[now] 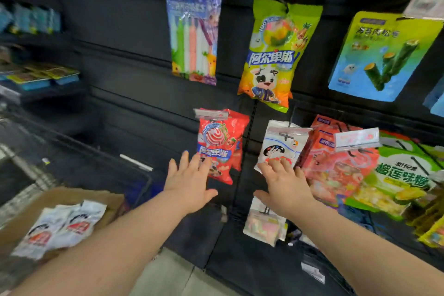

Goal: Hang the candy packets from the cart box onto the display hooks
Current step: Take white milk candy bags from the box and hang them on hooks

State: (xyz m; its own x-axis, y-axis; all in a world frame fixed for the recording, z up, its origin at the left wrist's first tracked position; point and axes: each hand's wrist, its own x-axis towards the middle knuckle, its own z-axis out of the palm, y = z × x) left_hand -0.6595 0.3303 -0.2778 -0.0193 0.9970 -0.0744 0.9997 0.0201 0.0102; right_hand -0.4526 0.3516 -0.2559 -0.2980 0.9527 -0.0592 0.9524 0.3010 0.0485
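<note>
**A:** Reaching forward with both hands, nothing gripped. The left hand (pixel 189 182) is flat with its fingers spread, and the tips overlap the red packet (pixel 221 142) just ahead.

**B:** The right hand (pixel 284 187) has relaxed fingers, laid on the hanging white packet (pixel 281 146) before it.

**A:** More white candy packets (pixel 60 226) lie in the cardboard box (pixel 72 193), down beside the left forearm.

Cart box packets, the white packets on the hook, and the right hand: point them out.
cart box packets (pixel 77 221): head view, front of one packet
white packets on the hook (pixel 281 146): head view, printed front
right hand (pixel 286 187): head view, back of hand
</note>
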